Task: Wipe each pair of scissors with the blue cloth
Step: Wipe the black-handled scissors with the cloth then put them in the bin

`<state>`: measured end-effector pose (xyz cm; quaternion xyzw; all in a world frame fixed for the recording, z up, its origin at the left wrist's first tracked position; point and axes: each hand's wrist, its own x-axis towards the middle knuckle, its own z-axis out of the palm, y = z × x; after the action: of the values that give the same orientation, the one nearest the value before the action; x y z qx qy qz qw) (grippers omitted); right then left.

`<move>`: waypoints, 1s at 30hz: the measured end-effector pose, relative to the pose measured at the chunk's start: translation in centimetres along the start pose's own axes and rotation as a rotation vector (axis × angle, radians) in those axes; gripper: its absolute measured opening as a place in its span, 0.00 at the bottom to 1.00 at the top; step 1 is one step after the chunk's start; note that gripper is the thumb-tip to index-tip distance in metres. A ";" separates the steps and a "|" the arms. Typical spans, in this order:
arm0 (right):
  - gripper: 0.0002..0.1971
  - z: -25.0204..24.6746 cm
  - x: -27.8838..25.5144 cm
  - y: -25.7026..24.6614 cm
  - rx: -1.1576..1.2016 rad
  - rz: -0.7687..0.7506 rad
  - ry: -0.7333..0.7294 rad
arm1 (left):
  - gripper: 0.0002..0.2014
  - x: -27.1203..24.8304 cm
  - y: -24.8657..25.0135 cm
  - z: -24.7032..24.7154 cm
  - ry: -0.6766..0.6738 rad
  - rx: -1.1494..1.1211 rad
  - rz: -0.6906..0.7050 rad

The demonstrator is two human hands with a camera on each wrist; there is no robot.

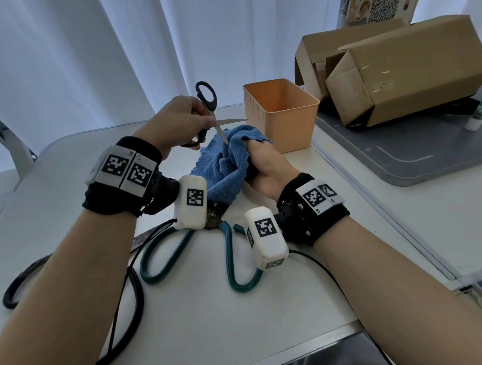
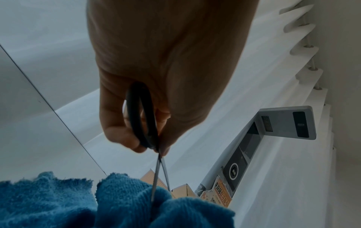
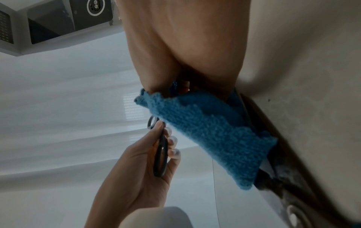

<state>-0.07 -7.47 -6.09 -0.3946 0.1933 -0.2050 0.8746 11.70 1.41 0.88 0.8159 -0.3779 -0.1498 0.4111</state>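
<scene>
Blue terry cloth (image 1: 225, 166) is bunched in the right hand (image 1: 264, 167), whose fingers curl round it just above the white table (image 1: 268, 306), near the middle of the head view. The black-handled scissors (image 1: 207, 114) sit at about eleven o'clock from the cloth, blades spread: one blade points toward three o'clock at the orange plastic bin (image 1: 282, 116), the other slants down to five o'clock with its tip in the folds. Opening them this way likely exposes each blade's inner face for wiping one at a time. The left hand (image 1: 175, 121) grips the lower handle loop, fingers closed through it, which steadies the tool and keeps skin clear of the edges.

At six o'clock from the cloth, large teal-handled shears (image 1: 227, 255) lie flat on the table, partly under the wrist cameras; whether they have been wiped I cannot tell. Another dark loop (image 1: 8, 295) shows at eight o'clock, part hidden by the left forearm. Cardboard boxes (image 1: 395, 68) rest on a grey tray (image 1: 400, 160) at two o'clock.
</scene>
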 end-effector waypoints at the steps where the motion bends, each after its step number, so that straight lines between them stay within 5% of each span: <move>1: 0.07 0.0 0.0 0.0 0.002 -0.003 -0.005 | 0.03 0.0 0.0 0.0 0.004 0.000 0.000; 30: 0.04 0.1 -0.1 0.1 -0.006 -0.003 0.009 | 0.03 0.0 -0.1 -0.1 0.015 0.002 -0.018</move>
<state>-0.06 -7.33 -6.05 -0.3967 0.1973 -0.2076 0.8721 11.78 1.52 0.86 0.8210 -0.3674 -0.1469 0.4116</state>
